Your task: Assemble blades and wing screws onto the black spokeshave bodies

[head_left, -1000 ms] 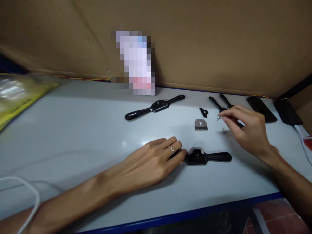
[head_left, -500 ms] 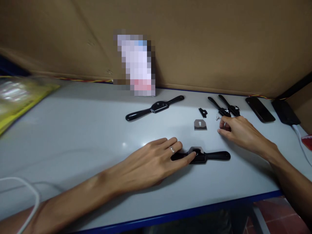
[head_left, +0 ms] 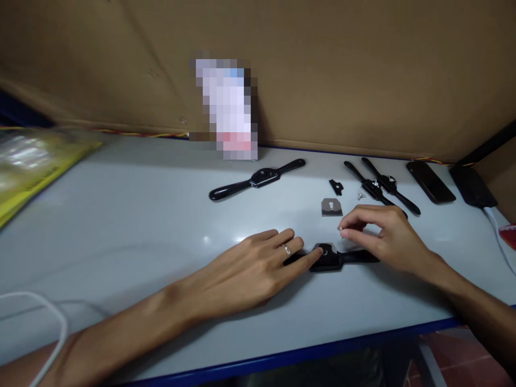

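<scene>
A black spokeshave (head_left: 328, 262) lies on the table near its front, with a grey blade and a black cap plate with a hole in its middle. My left hand (head_left: 258, 263) holds it down from the left: the index fingertip presses on the cap plate and the other fingers lie over the left handle, thumb hidden. Just above the right handle, my right hand (head_left: 382, 234) pinches a small silver screw (head_left: 341, 232) between thumb and index finger. Beyond are a loose blade (head_left: 331, 207), a black cap plate (head_left: 336, 187) and silver screws (head_left: 360, 195).
Another spokeshave body (head_left: 264, 177) lies at the back, and two more spokeshaves (head_left: 389, 184) lie at right beside a phone (head_left: 430, 181) and a black device (head_left: 472, 185) with a white cable. A yellow plastic bag (head_left: 44, 166) is at left. Cardboard (head_left: 342, 80) walls the back.
My right hand has moved left and toward me from the loose screws to the spokeshave, with a screw now visible in its pinch. The left hand has stayed on the spokeshave.
</scene>
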{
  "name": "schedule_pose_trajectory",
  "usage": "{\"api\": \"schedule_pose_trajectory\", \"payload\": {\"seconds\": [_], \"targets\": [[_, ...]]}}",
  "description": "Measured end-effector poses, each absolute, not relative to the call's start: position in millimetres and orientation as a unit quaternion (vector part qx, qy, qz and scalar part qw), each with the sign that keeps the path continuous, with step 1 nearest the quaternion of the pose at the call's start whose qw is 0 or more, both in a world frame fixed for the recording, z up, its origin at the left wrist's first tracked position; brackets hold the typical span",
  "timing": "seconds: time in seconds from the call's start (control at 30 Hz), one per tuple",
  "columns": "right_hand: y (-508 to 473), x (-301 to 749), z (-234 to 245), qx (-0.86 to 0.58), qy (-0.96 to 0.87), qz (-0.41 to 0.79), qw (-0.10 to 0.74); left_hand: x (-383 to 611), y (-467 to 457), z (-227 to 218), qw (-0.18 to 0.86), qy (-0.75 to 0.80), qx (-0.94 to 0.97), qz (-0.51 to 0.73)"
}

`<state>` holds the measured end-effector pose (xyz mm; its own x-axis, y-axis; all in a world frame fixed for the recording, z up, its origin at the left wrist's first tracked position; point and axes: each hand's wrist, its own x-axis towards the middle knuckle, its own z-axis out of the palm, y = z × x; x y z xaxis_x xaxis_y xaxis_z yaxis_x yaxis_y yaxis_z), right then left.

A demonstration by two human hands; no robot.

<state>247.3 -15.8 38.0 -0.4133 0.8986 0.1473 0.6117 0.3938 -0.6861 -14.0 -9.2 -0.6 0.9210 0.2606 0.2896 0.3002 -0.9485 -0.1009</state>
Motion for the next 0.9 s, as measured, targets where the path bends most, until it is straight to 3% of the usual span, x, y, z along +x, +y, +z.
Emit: {"api": "schedule_pose_trajectory", "payload": {"seconds": [0.3, 0.67, 0.9], "targets": [[-33.9, 225.4, 16.6, -0.377, -0.838, 0.22, 0.329, -12.3, -8.9, -0.4, 0.075, -0.149, -0.975, -0.146], [-31.6, 228.1, 5.5, -0.308, -0.916, 0.052, 0.25, -11.8, -9.8, -3.5, 0.033, -0.166, -0.973, -0.154], [-27.9, 229.6, 5.8, -0.287, -0.931, 0.049, 0.221, -10.3, -9.1, -4.1, -0.027, -0.204, -0.963, -0.174]]}}
